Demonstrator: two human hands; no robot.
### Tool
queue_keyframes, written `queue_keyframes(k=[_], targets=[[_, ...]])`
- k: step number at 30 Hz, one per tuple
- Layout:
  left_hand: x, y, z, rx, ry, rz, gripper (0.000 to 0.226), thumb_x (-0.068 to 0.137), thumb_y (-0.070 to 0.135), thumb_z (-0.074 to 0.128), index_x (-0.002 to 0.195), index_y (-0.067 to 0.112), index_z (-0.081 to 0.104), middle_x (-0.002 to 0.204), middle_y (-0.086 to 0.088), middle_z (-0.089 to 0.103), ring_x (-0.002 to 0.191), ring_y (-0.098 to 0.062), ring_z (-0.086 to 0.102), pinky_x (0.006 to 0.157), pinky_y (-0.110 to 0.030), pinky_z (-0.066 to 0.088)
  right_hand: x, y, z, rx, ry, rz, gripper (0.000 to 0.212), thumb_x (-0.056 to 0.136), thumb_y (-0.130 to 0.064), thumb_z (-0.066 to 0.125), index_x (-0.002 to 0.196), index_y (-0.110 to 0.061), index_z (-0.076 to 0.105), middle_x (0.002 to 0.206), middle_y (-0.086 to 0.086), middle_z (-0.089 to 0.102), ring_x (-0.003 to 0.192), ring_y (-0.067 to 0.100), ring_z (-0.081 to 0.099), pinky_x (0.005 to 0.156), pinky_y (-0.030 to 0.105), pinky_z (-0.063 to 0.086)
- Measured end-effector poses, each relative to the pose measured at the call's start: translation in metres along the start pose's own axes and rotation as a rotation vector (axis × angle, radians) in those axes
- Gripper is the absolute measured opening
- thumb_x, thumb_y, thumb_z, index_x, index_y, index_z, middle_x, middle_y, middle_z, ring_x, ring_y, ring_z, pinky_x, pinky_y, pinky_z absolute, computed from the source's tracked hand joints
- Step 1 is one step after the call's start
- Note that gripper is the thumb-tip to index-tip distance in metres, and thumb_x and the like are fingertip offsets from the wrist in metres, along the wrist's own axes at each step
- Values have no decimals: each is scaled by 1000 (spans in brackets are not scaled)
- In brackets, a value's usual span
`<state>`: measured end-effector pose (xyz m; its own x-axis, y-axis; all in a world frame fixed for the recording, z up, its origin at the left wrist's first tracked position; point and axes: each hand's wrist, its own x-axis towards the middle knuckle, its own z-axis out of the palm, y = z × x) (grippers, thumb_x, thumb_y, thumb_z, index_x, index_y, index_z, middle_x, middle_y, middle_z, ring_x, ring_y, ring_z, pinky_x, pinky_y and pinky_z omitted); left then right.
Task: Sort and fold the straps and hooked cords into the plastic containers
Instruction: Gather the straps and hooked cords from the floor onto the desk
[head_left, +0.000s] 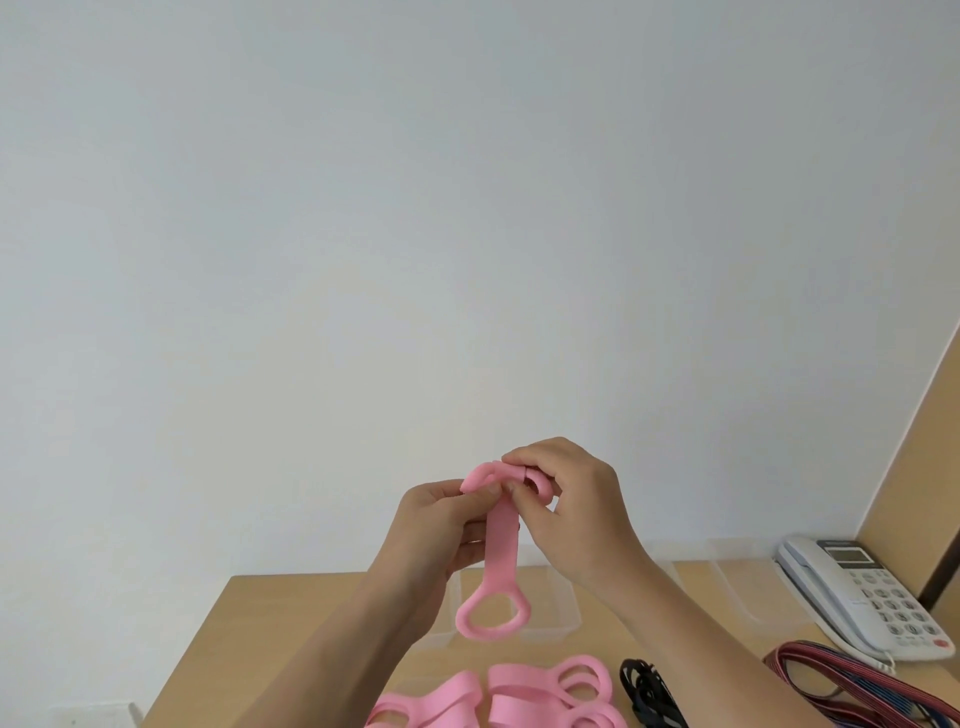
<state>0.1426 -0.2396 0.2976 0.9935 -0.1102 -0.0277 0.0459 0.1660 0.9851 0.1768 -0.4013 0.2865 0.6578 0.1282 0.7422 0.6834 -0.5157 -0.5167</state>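
A pink strap (500, 556) with a ring end hangs in the air above the table. My left hand (441, 525) pinches its upper part from the left. My right hand (571, 509) grips the folded top end from the right, fingers curled round it. The ring dangles over a clear plastic container (563, 608). More pink straps (519, 691) lie heaped at the near edge of the table. Beside them sit a black cord (649, 691) and a bundle of red and blue cords (852, 686).
A wooden table (291, 623) stands against a plain pale wall. A second clear container (727, 582) sits to the right of the first. A white desk telephone (862, 592) lies at the far right, beside a wooden panel (914, 493).
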Motion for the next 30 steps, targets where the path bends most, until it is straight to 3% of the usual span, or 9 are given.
queue_keyframes(k=[5, 10, 14, 16, 19, 25, 30], targets=[[-1, 3, 4, -24, -50, -2, 31, 98, 30, 64, 100, 3, 79, 105, -24, 74, 92, -29, 70, 100, -52, 54, -3, 4, 3, 18, 51, -52, 22, 79, 2, 72, 92, -15, 79, 91, -3, 66, 84, 8, 66, 72, 27, 57], [-1, 3, 3, -12, -29, 18, 28, 101, 18, 56, 99, 3, 80, 106, -23, 75, 89, -28, 68, 97, -48, 56, -5, 2, 0, 40, 27, -58, 28, 77, -1, 77, 98, -19, 81, 97, -2, 66, 89, 4, 67, 79, 13, 52], [3, 2, 0, 17, -10, 9, 25, 100, 14, 57, 106, 4, 79, 100, -20, 75, 87, -24, 68, 95, -46, 57, -2, -4, -10, 210, -102, 98, 18, 85, -9, 78, 98, -22, 81, 98, -8, 70, 95, 12, 70, 80, 22, 58], [3, 2, 0, 33, 3, 1, 23, 99, 13, 59, 105, 6, 80, 93, -14, 74, 85, -22, 68, 88, -43, 58, 2, -7, -15, 268, -134, 220, 11, 89, -16, 77, 92, -25, 80, 92, -10, 73, 90, 12, 70, 76, 29, 59], [2, 4, 3, 57, 15, 6, 21, 98, 10, 61, 104, 10, 80, 99, -14, 78, 86, -20, 71, 81, -38, 60, 6, -5, -17, 238, -180, 375, 14, 87, -20, 77, 96, -30, 73, 90, -11, 73, 82, 11, 71, 78, 38, 60], [3, 2, 2, -7, -1, -24, 22, 94, 7, 64, 113, 4, 74, 106, -17, 77, 92, -28, 73, 86, -41, 58, 4, -7, -18, 221, -171, 359, 15, 83, -13, 78, 91, -26, 74, 86, -15, 72, 83, 9, 69, 76, 37, 60], [-1, -2, 4, 19, 14, -229, 34, 94, 32, 67, 102, 1, 79, 97, -21, 77, 78, -29, 72, 79, -41, 57, 4, -7, -18, 204, -85, 301, 16, 81, -13, 81, 86, -27, 74, 88, -11, 72, 81, 9, 69, 76, 33, 58]])
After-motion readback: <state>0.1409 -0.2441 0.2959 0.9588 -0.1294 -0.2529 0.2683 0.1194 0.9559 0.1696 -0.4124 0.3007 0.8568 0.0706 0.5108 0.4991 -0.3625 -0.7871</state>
